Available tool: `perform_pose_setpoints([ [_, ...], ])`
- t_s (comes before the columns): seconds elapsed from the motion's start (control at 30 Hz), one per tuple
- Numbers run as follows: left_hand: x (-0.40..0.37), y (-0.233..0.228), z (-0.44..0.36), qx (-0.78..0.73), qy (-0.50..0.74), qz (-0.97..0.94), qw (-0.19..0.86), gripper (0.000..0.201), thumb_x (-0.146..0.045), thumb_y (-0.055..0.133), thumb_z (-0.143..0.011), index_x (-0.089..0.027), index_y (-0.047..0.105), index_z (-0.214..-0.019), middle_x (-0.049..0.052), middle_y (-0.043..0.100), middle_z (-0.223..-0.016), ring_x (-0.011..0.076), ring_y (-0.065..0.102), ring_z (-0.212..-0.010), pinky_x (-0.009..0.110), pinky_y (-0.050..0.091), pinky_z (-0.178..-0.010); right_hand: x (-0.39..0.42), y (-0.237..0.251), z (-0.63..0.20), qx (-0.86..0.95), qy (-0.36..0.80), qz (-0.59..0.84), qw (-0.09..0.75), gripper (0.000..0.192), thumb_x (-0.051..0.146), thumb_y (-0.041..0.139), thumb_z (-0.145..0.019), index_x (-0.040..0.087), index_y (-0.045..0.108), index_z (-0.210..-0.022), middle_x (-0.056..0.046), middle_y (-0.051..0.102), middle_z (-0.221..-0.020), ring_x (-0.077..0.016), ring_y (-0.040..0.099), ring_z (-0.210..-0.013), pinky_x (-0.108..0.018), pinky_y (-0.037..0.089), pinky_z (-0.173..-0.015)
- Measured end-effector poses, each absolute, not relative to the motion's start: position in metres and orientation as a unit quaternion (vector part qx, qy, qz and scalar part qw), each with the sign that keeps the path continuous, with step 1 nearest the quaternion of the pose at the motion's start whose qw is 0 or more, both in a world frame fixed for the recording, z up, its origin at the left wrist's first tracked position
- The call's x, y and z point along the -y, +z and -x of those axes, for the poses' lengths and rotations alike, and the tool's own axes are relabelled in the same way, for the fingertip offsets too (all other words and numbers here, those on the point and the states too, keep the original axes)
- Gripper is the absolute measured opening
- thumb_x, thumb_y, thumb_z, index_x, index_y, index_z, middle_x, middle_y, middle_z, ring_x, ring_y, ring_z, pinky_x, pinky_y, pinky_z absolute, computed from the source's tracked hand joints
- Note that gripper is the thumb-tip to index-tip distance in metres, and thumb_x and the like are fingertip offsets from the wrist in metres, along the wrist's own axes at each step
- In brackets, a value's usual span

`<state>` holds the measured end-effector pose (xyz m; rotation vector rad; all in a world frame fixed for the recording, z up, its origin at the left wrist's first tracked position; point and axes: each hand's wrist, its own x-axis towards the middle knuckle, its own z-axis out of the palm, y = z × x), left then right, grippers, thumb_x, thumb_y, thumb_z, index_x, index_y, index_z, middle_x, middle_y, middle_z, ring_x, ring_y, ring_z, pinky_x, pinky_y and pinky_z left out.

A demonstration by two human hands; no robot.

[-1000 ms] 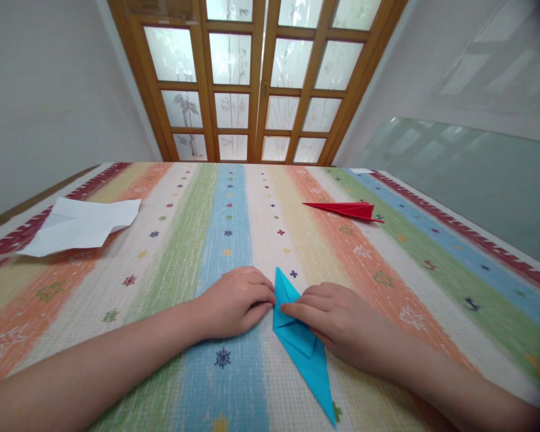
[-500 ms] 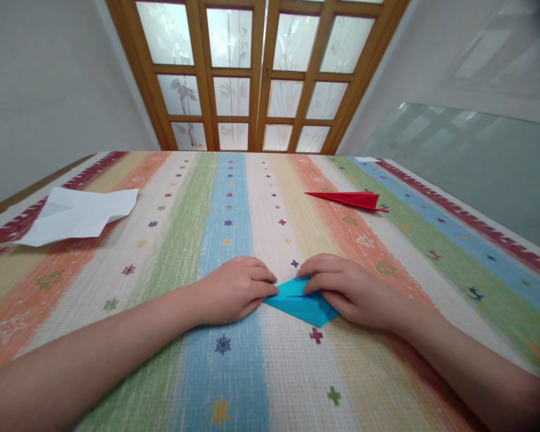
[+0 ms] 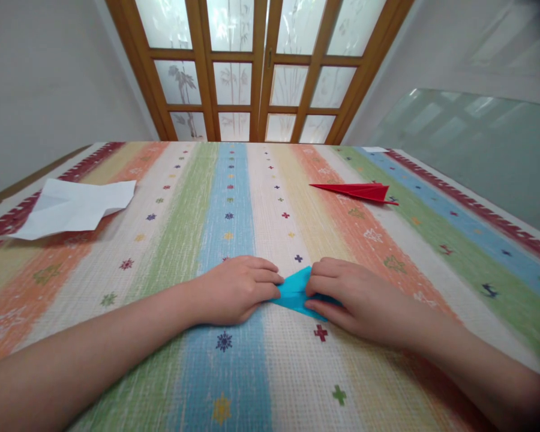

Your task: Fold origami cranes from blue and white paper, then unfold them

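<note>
A folded sheet of blue paper [image 3: 293,287] lies on the striped tablecloth in front of me, its narrow end pointing left. My left hand [image 3: 236,290] rests on the cloth, with thumb and fingertips closed on that left tip. From the other side my right hand [image 3: 355,294] grips the wider part, fingers curled over it and thumb at the near edge. Its fingers hide much of the right end of the sheet. A peak of blue paper shows above, between the two hands.
Farther off to the right lies a red folded paper plane [image 3: 360,191], nose to the left. A creased white sheet [image 3: 74,207] lies at the left. The striped tablecloth [image 3: 184,378] covers the table, and glazed wooden doors [image 3: 254,78] stand beyond its far edge.
My right hand has shifted its fingers lower over the blue paper, covering more of its right end. My left hand keeps its hold on the tip. The view has tilted slightly.
</note>
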<state>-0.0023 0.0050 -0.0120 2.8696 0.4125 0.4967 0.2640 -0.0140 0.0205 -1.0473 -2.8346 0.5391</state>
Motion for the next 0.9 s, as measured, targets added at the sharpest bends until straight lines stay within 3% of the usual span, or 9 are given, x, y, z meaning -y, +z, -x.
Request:
perform_pose_setpoints([
  [0.3,0.004,-0.01,-0.006,-0.175,0.174,-0.953,0.173,0.029,-0.012,0.045,-0.093,-0.014,0.065,-0.114,0.011,0.072,-0.111,0.0233,0.065,-0.106,0.041,0.051,-0.097,0.001,0.015,-0.274,0.922,0.186,0.329,0.088,0.013,0.026,0.055,-0.098,0.019,0.064,-0.092,-0.005,0.061,-0.091,-0.019,0.054,-0.085,-0.033,0.038,-0.075],
  [0.57,-0.002,-0.014,-0.001,-0.159,0.146,-0.962,0.17,0.025,-0.013,0.05,-0.094,-0.02,0.068,-0.11,0.007,0.067,-0.131,0.0265,0.053,-0.13,0.046,0.042,-0.109,-0.006,-0.002,-0.275,0.905,0.212,0.355,0.099,0.016,0.032,0.056,-0.099,0.019,0.064,-0.093,-0.004,0.064,-0.089,-0.0196,0.056,-0.085,-0.033,0.039,-0.077],
  [0.9,-0.006,-0.013,0.001,-0.146,0.134,-0.961,0.195,0.027,-0.009,0.051,-0.09,-0.02,0.067,-0.108,0.004,0.069,-0.128,0.0255,0.055,-0.126,0.044,0.041,-0.108,-0.009,-0.005,-0.276,0.905,0.215,0.353,0.101,0.019,0.033,0.055,-0.098,0.018,0.063,-0.089,-0.004,0.064,-0.083,-0.0192,0.056,-0.079,-0.033,0.038,-0.072],
])
